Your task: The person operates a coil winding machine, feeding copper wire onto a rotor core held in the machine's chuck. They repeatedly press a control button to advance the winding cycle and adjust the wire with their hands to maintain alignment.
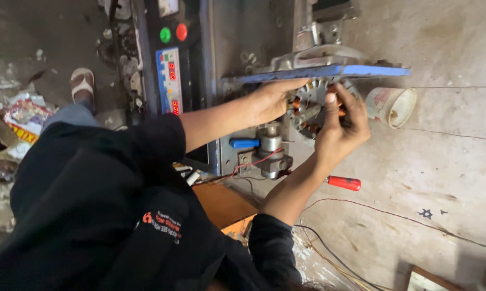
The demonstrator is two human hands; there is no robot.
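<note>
Both hands are gripping our stator (pixel 313 108): left hand (pixel 270 101) and right hand (pixel 341 129) clasping its rim beneath the blue plate (pixel 361 70). We're judging it heavy, rigid, with delicate copper windings.

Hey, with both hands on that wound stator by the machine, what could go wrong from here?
Fingers of the left hand sit right under the blue plate, so they might get pinched. The right hand presses on the stator, which could scrape its copper coils. The thin wires on the floor may snag a sleeve.
</note>
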